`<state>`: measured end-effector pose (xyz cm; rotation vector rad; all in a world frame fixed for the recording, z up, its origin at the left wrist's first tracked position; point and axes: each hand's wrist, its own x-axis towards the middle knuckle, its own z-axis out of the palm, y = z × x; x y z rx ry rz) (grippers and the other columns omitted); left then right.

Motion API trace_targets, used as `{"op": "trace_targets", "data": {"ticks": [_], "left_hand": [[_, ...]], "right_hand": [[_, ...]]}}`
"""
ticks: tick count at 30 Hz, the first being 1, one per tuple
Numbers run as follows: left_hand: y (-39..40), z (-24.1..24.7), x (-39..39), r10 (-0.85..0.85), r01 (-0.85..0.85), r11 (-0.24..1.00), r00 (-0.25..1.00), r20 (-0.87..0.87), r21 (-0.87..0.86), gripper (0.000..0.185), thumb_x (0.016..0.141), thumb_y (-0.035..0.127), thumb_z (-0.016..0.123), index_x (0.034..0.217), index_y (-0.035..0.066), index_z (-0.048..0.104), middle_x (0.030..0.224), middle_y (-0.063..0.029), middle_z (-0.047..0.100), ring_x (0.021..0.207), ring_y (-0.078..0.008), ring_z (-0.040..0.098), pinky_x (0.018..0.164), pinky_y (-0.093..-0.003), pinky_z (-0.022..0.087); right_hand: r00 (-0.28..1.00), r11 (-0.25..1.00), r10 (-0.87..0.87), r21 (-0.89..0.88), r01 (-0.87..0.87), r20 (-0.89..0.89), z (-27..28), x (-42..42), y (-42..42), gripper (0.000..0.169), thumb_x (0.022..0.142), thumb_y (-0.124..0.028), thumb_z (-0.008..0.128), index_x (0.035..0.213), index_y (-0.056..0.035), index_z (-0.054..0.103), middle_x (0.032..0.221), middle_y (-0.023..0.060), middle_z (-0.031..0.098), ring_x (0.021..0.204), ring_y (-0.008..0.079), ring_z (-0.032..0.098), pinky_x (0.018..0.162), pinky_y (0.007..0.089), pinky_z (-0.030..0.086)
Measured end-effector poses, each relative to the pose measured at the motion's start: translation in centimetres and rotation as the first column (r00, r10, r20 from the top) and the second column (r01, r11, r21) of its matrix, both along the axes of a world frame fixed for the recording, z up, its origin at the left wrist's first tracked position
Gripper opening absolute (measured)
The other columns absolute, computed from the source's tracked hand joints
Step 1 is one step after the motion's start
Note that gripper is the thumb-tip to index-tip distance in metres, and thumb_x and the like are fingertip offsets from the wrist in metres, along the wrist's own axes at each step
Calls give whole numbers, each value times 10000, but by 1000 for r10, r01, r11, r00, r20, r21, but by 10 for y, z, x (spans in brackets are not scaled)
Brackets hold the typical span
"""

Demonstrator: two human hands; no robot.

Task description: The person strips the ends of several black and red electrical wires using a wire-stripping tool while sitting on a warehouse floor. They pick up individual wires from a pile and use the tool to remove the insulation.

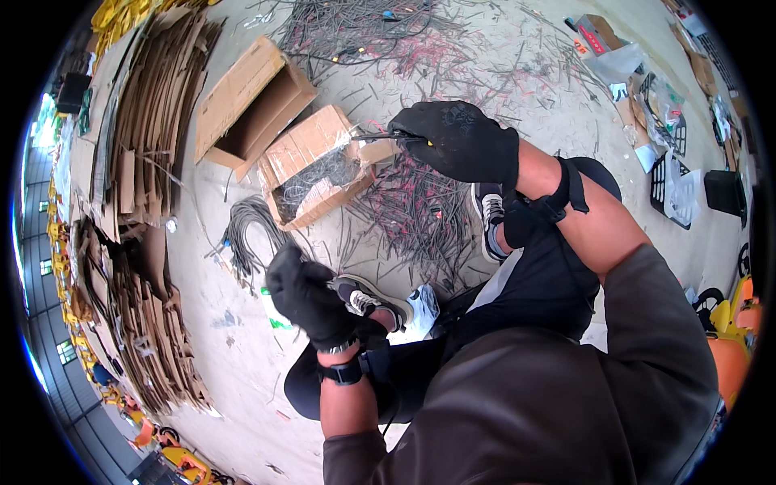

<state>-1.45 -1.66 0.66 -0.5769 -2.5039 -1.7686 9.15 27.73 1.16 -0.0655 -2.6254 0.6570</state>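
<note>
My right hand (458, 142), in a black work glove, is closed on a thin dark tool with a small yellow spot at its grip; the tool's type cannot be made out. Its slim end points left, over the flap of an opened cardboard box (309, 142) with clear wrap and dark wires inside. Lower left, my left hand (306, 291), gloved in black, is slightly blurred with its fingers curled; whether it holds anything cannot be told. Just above it lies a looped bundle of grey cables (245, 224). Between my feet and the box is a pile of cut black and red wire pieces (418, 218).
An empty cardboard box (254, 103) lies tilted behind the opened one. Stacks of flattened cardboard (157, 115) stand at left. A large wire heap (364, 30) spreads at the top. Black plastic crates (670, 188) and plastic bags lie at right.
</note>
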Motion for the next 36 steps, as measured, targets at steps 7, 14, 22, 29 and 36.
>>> {"op": "trace_targets", "data": {"ticks": [7, 14, 22, 29, 36], "left_hand": [[37, 38, 37, -361, 208, 923, 757, 545, 323, 368, 993, 166, 566, 1274, -72, 571, 696, -28, 607, 550, -90, 539, 522, -206, 426], [45, 16, 51, -385, 104, 909, 581, 718, 403, 353, 981, 193, 594, 1230, -57, 593, 921, -116, 698, 626, -124, 629, 560, -247, 494], [38, 13, 48, -269, 47, 953, 584, 766, 299, 236, 971, 187, 622, 1025, -40, 658, 765, -69, 655, 570, -118, 603, 519, -252, 460], [39, 10, 49, -263, 91, 961, 575, 774, 259, 167, 954, 154, 655, 961, -10, 681, 652, 14, 568, 465, -52, 455, 421, -206, 338], [37, 2, 51, -270, 127, 959, 674, 687, 252, 139, 950, 149, 678, 968, 14, 708, 632, 75, 525, 482, -6, 404, 431, -193, 272]], "right_hand": [[996, 995, 86, 51, -88, 29, -15, -8, -35, 183, 840, -176, 653, 992, -77, 635, 866, 148, 656, 773, 335, 684, 657, 452, 532], [921, 962, 196, 113, -246, 336, -11, -7, -67, 360, 859, -169, 599, 1203, -61, 598, 996, 179, 654, 897, 356, 663, 753, 466, 544], [896, 950, 265, 61, -306, 357, -11, -1, -70, 424, 841, -143, 638, 1253, -48, 602, 1063, 207, 659, 955, 363, 662, 825, 459, 536], [879, 818, 417, -517, -252, 232, -31, 6, -65, 299, 878, -214, 658, 1127, -50, 651, 1009, 167, 680, 914, 362, 651, 814, 444, 517], [777, 710, 537, -673, -205, 329, -28, -3, -60, 290, 893, -224, 639, 1125, -51, 648, 1022, 180, 673, 959, 359, 634, 856, 443, 491]]}}
